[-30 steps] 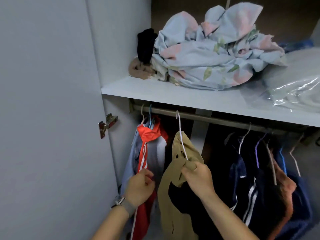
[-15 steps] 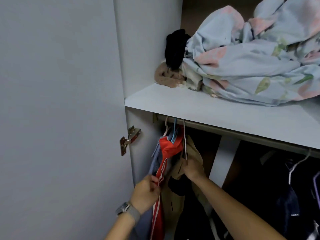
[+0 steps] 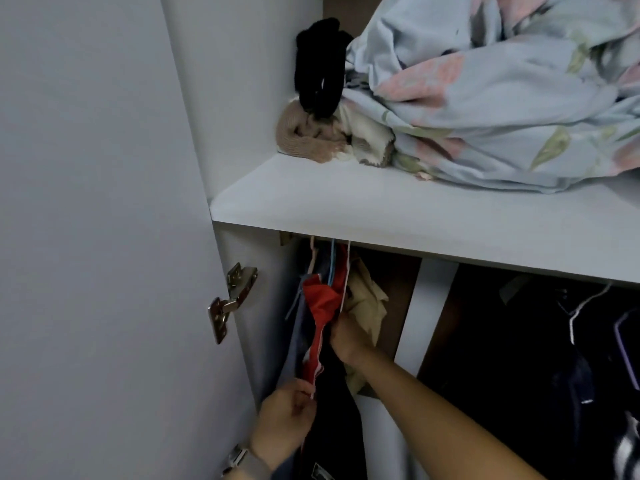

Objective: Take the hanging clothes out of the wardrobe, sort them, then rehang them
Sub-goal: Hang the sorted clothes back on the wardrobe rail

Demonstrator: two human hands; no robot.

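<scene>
In the head view, low in the middle, the right hand (image 3: pixel 346 336) is pinching the tan cloth garment (image 3: pixel 367 299). Its white hanger wire (image 3: pixel 346 271) is running straight up from that grip, under the white shelf (image 3: pixel 381 209). The left hand (image 3: pixel 287 420), lower left, is pinching the red striped jacket (image 3: pixel 320 306).

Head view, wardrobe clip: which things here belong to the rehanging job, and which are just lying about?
Part of the job:
- red garment, gripped low down by the left hand
- beige garment, held by the right hand
- dark clothes hanging on the right

Just lying about:
- floral bedding on the shelf
- black item
- tan knit
</scene>
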